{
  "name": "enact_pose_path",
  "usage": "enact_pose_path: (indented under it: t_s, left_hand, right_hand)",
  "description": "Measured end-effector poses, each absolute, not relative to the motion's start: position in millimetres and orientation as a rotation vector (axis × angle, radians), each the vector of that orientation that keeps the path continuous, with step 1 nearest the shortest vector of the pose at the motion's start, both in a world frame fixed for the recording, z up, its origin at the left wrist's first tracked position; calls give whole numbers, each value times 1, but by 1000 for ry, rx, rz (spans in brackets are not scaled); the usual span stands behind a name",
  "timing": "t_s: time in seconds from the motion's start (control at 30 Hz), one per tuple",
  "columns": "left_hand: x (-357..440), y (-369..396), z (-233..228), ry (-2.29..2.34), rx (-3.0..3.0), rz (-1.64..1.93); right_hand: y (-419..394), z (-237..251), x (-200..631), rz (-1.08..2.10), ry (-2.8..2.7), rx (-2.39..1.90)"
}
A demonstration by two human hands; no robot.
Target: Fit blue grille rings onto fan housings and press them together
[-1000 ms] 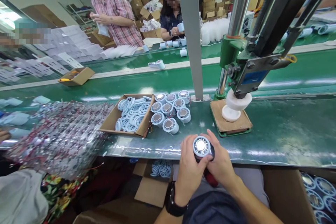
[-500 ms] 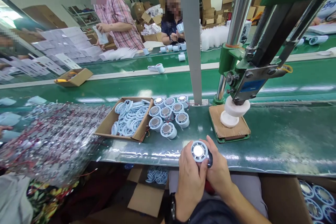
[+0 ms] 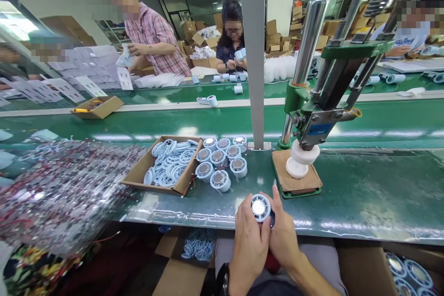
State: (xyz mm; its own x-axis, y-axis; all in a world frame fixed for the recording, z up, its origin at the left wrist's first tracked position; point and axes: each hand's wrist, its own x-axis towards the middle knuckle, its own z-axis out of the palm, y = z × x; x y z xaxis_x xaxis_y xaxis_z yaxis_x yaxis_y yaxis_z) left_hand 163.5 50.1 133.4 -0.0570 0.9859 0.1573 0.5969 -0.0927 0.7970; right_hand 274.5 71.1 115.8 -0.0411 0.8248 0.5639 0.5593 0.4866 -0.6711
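Lower centre: left hand [image 3: 250,240] & right hand [image 3: 282,236] both clamped on a round fan part [image 3: 261,208], held just above the counter [image 3: 364,194] edge. Best kept level, thumbs pressing evenly round the rim. Press [image 3: 301,159] sits upper right, more parts [image 3: 222,159] upper left.

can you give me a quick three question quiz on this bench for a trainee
1. True or false: both hands hold the round blue part.
2. What does the open cardboard box contain? A) blue rings B) screws C) tape
3. The white press head stands over which surface?

Key:
1. True; left hand and right hand grip it together.
2. A
3. The brown pad, right of the parts cluster.
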Motion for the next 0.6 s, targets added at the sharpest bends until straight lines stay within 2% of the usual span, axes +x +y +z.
enact_pose_path:
  t_s: [0.23,0.4,0.5,0.6]
  left_hand:
    - [173,47,134,1797,1630,1047]
    - [167,53,131,1666,1547,1147]
    - [162,68,139,1595,1410,1197]
    - [163,96,160,1524,1336,1233]
  right_hand:
    - [70,113,278,383,-1782,-1187]
    - [71,121,292,412,-2005,-1175]
    - [80,160,321,363,-2179,-1077]
    - [100,252,359,-41,-2046,-1009]
